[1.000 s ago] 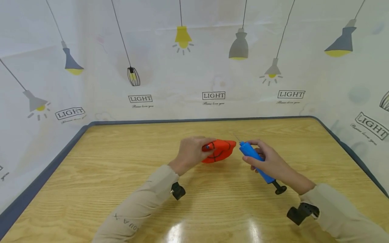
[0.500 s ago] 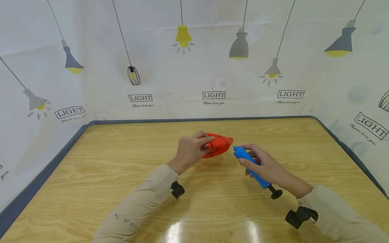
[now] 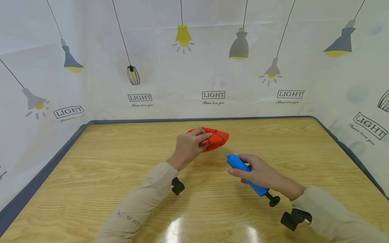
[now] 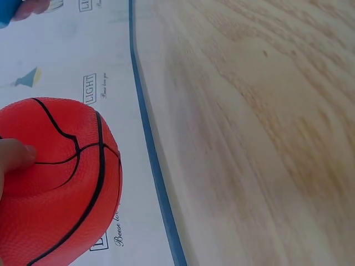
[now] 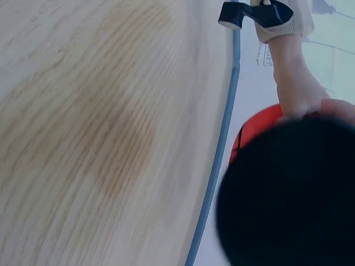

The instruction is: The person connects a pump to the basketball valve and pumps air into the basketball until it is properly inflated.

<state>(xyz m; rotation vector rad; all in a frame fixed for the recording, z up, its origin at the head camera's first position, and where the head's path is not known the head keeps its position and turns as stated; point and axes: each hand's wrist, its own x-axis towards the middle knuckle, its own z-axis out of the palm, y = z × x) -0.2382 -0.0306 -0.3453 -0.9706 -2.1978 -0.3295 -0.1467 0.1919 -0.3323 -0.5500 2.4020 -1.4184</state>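
My left hand [image 3: 187,146] grips a slack, partly flattened red toy basketball [image 3: 217,139] with black lines, held above the table. In the left wrist view a thumb [image 4: 16,155] presses a dent into the basketball [image 4: 83,183]. My right hand [image 3: 262,172] holds a blue hand pump [image 3: 240,165], tilted, its nozzle toward the ball and its black handle [image 3: 274,201] toward me. A gap separates nozzle and ball. I cannot make out the needle at this moment. The dark, blurred pump handle [image 5: 288,194] covers much of the right wrist view.
A wood-grain table [image 3: 121,162] with a dark blue edge [image 3: 152,120] lies beneath both hands. White sheets [image 3: 170,67] printed with lamps stand behind it and at the sides. A black wrist camera [image 3: 177,186] sits on the left sleeve, another [image 3: 293,219] on the right.
The thin needle, seen earlier at the ball's tip, no longer shows. My right hand and the pump have moved left and toward me; the ball has shifted slightly left and away, turning a little.
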